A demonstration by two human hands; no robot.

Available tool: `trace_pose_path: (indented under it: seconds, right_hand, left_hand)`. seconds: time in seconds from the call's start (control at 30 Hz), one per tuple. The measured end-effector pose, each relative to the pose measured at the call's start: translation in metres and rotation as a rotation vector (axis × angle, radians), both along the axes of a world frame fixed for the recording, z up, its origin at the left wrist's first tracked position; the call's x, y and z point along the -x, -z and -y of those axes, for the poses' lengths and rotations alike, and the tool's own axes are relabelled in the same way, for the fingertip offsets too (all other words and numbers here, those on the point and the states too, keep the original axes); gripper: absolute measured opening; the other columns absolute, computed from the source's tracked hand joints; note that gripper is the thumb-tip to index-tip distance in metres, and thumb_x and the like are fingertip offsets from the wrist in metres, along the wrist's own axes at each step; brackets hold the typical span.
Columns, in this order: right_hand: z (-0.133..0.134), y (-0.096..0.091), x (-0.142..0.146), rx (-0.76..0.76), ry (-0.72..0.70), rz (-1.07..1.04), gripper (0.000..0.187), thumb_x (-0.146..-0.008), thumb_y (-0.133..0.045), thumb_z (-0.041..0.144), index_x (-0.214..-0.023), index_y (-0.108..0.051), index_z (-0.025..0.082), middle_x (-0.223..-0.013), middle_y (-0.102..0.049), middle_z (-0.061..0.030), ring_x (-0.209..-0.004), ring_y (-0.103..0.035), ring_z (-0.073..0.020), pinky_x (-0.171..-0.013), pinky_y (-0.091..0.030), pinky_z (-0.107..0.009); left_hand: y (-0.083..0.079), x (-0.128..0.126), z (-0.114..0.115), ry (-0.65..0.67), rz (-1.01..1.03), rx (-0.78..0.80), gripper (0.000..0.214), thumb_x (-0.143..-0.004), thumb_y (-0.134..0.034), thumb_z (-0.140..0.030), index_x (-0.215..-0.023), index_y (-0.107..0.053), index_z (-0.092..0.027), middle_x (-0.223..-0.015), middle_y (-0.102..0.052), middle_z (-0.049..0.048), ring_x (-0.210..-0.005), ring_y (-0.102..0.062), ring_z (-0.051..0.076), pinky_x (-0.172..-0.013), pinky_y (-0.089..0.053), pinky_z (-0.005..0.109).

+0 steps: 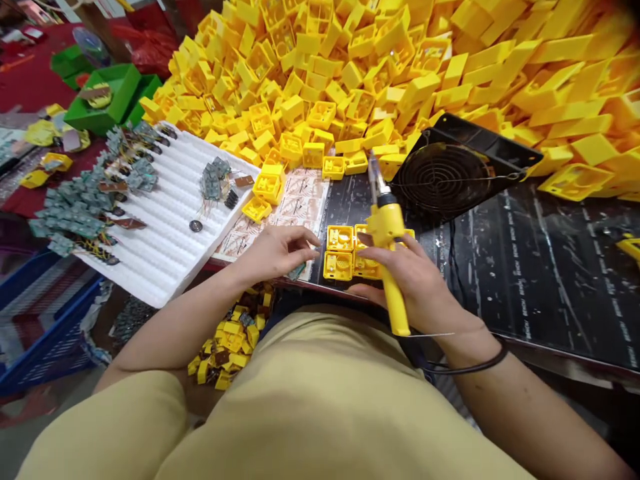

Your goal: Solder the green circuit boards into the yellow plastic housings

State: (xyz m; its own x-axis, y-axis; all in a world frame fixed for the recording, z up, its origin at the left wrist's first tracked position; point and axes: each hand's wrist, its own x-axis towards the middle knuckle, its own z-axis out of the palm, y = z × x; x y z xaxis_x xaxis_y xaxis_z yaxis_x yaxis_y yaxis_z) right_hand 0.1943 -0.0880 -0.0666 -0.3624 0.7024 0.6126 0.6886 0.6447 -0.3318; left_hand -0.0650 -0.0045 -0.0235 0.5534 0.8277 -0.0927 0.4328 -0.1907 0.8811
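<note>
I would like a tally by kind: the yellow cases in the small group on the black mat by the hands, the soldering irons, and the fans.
Yellow cases: 5, partly hidden by the right hand
Soldering irons: 1
Fans: 1
Total: 7

Yellow parts, black mat, white tray

Iron: yellow, silver tip. Housings: bright yellow, same colour across the big heap. Mat: black, white scuffs and streaks. Fan: black. Tray: white, ribbed lines. Boards: teal-green. Bins: green. Cloth: dark red. Crate: blue. Sheet: tan, brown print. Shirt: khaki.
</note>
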Motion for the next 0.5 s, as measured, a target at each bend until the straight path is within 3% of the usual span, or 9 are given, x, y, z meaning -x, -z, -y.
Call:
trace_pose_path:
  seconds: [0.13, 0.27, 0.4, 0.47, 0.5]
  right_hand:
    - [-0.010, 0.012, 0.020, 0.025, -0.007, 0.052, 0.035, -0.095, -0.070, 0.038, -0.126, -0.058, 0.027, -0.121, -0.071, -0.0066, -0.114, -0.068, -0.0255, -0.118, -0.043, -0.054]
    - [-0.012, 0.009, 0.026, -0.023, 0.031, 0.016, 0.034, -0.096, -0.070, 0.035, -0.126, -0.059, 0.026, -0.115, -0.073, -0.0059, -0.102, -0.072, -0.0228, -0.113, -0.047, -0.049]
    - [0.003, -0.015, 0.008, -0.062, 0.031, -0.090, 0.025, -0.094, -0.073, 0.027, -0.115, -0.061, 0.027, -0.083, -0.073, 0.0041, -0.067, -0.068, -0.0115, -0.078, -0.057, -0.022]
    - [0.017, -0.029, -0.011, -0.015, 0.017, -0.082, 0.018, -0.097, -0.069, 0.032, -0.113, -0.062, 0.028, -0.073, -0.068, 0.0065, -0.061, -0.065, -0.0095, -0.064, -0.053, -0.018]
    - [0.025, -0.035, -0.022, 0.031, 0.025, -0.056, 0.023, -0.100, -0.062, 0.044, -0.118, -0.062, 0.029, -0.071, -0.067, 0.0052, -0.061, -0.065, -0.0110, -0.064, -0.054, -0.020]
  left_hand:
    - [0.009, -0.010, 0.002, 0.116, -0.142, -0.165, 0.012, -0.083, -0.064, -0.027, -0.082, -0.075, -0.022, -0.079, -0.076, 0.0011, -0.069, -0.066, 0.014, -0.071, -0.049, 0.027]
    - [0.014, -0.013, 0.002, 0.132, -0.285, -0.250, 0.012, -0.085, -0.064, -0.026, -0.085, -0.075, -0.021, -0.081, -0.076, 0.0034, -0.073, -0.067, 0.017, -0.072, -0.048, 0.028]
    - [0.010, -0.012, 0.003, 0.155, -0.395, -0.300, 0.010, -0.086, -0.065, -0.023, -0.087, -0.075, -0.020, -0.085, -0.076, 0.0042, -0.078, -0.068, 0.018, -0.074, -0.048, 0.029]
    - [0.006, -0.013, 0.005, 0.196, -0.438, -0.293, 0.009, -0.087, -0.065, -0.023, -0.087, -0.074, -0.020, -0.085, -0.076, 0.0033, -0.079, -0.069, 0.018, -0.075, -0.048, 0.028]
    - [0.003, -0.013, 0.005, 0.219, -0.460, -0.282, 0.010, -0.088, -0.065, -0.023, -0.088, -0.074, -0.020, -0.084, -0.076, 0.0029, -0.079, -0.069, 0.017, -0.075, -0.048, 0.028]
